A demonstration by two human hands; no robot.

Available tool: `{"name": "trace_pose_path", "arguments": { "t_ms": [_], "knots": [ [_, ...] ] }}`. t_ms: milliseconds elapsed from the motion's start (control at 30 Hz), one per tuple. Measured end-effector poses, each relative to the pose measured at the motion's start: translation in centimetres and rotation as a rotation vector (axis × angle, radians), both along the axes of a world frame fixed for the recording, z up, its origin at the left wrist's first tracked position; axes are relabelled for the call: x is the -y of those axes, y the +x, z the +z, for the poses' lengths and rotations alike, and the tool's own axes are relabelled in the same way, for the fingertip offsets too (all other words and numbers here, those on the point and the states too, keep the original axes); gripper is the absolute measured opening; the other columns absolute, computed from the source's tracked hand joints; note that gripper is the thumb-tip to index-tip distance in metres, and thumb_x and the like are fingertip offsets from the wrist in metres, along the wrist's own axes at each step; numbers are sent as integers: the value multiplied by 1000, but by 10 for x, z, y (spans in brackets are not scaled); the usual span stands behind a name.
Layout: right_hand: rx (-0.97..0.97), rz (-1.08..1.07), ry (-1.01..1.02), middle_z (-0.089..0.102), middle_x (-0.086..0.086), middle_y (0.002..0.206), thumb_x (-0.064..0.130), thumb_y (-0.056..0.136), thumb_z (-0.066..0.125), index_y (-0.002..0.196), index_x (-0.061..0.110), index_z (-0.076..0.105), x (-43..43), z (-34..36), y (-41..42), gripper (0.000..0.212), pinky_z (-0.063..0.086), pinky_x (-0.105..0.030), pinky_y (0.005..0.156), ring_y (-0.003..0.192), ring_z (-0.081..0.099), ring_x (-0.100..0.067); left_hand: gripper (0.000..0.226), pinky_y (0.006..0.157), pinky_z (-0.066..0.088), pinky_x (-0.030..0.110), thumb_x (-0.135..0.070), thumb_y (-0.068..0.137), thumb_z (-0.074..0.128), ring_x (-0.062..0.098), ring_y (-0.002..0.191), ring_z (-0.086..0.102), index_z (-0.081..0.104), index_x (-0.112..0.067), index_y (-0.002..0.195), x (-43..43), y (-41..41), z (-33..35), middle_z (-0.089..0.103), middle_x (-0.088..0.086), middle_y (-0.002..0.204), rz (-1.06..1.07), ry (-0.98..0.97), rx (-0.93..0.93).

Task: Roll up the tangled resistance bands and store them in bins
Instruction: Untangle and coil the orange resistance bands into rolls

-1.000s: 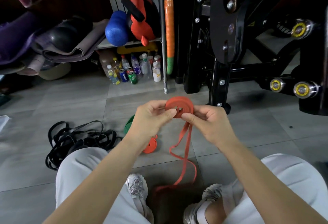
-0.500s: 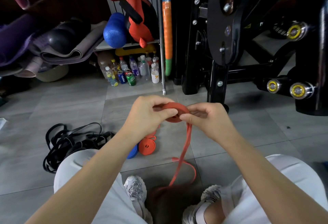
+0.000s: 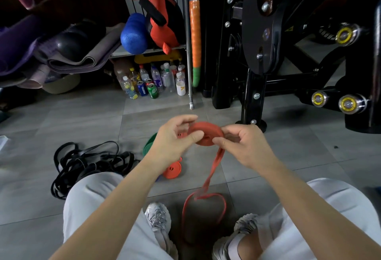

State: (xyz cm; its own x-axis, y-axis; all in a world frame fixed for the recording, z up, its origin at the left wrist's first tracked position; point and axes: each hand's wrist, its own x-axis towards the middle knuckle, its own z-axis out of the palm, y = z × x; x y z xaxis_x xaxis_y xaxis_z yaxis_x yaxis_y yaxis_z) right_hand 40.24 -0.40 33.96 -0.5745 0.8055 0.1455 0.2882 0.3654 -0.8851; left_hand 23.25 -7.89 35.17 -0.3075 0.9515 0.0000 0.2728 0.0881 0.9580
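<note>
way off to the left of the orange roll [image 3: 208, 134] there's a tangled heap of black bands [image 3: 88, 162] on the floor. closer in, just left of and below the roll, a green band [image 3: 149, 146] lies flat, with a small rolled orange band [image 3: 172, 170] near it, partly behind the wrist. left hand [image 3: 175, 142] pinches the roll's left edge, thumb on the near face, fingers curled over the top. the roll sits in the air between both hands. right hand [image 3: 245, 146] pinches its right edge with thumb and forefinger, the rest curled. loose tail [image 3: 206, 195] hangs from the roll to a loop between the shoes. behind the roll to the right: a black gym machine [image 3: 255, 86].
</note>
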Motion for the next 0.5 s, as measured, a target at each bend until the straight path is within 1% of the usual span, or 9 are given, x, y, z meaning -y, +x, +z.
{"name": "trace_pose_path", "arguments": {
  "t_ms": [67, 100, 133, 200, 233, 300, 400, 467, 500],
  "knots": [
    [170, 50, 108, 74, 10, 87, 22, 80, 73, 95, 24, 74, -2, -1, -1, 16, 54, -28, 84, 82, 67, -2, 38, 87, 43, 18, -28, 79, 73, 3, 100, 54, 59, -33, 115, 0, -3, 8, 60, -13, 109, -119, -4, -558],
    [220, 76, 147, 73, 11, 88, 25, 80, 72, 96, 25, 74, -1, -1, -3, 16, 53, -29, 86, 84, 67, -1, 35, 86, 43, 21, -30, 81, 69, 5, 99, 54, 60, -33, 115, -2, -1, 13, 60, -13, 109, -194, -16, -742],
    [245, 91, 168, 73, 12, 87, 26, 81, 71, 96, 26, 74, -1, 0, -5, 15, 52, -30, 87, 85, 66, 0, 30, 85, 45, 27, -31, 83, 66, 8, 98, 55, 62, -33, 113, -3, 0, 18, 63, -12, 108, -245, -42, -860],
    [224, 89, 163, 73, 12, 86, 26, 79, 72, 93, 28, 74, 0, 2, -7, 14, 52, -29, 87, 85, 66, 0, 23, 84, 46, 34, -31, 84, 63, 14, 97, 58, 65, -33, 107, -5, 0, 26, 67, -9, 102, -254, -82, -947],
    [178, 82, 140, 73, 13, 85, 25, 78, 74, 92, 29, 74, 0, 3, -8, 15, 52, -27, 87, 84, 66, 0, 22, 84, 45, 34, -31, 83, 65, 14, 96, 59, 67, -33, 105, -6, -1, 28, 69, -8, 100, -235, -80, -934],
    [50, 58, 81, 72, 14, 83, 20, 76, 76, 88, 34, 73, 1, 7, -8, 19, 53, -24, 84, 82, 67, 1, 20, 80, 46, 29, -26, 80, 71, 13, 87, 62, 71, -31, 99, -7, -4, 31, 71, -8, 92, -157, -40, -795],
    [-135, -2, -7, 72, 15, 80, 14, 73, 77, 85, 32, 71, 2, 8, -5, 22, 54, -20, 80, 79, 69, -3, 25, 67, 54, 21, -11, 75, 76, 10, 72, 67, 71, -35, 80, -5, -3, 35, 71, -12, 74, -38, 40, -352],
    [-233, -29, -65, 72, 17, 73, 10, 73, 76, 81, 29, 71, 3, 8, -4, 22, 53, -15, 75, 75, 69, -1, 32, 69, 58, 27, -4, 74, 75, 8, 73, 69, 68, -35, 78, -4, -2, 33, 72, -14, 72, 21, 77, -109],
    [-282, -34, -103, 71, 19, 71, 7, 73, 75, 79, 28, 70, 4, 9, -5, 23, 52, -13, 72, 73, 68, 0, 30, 72, 59, 34, -3, 75, 74, 11, 77, 70, 69, -33, 80, -3, -1, 30, 73, -12, 75, 52, 89, -37]
  ]
}}
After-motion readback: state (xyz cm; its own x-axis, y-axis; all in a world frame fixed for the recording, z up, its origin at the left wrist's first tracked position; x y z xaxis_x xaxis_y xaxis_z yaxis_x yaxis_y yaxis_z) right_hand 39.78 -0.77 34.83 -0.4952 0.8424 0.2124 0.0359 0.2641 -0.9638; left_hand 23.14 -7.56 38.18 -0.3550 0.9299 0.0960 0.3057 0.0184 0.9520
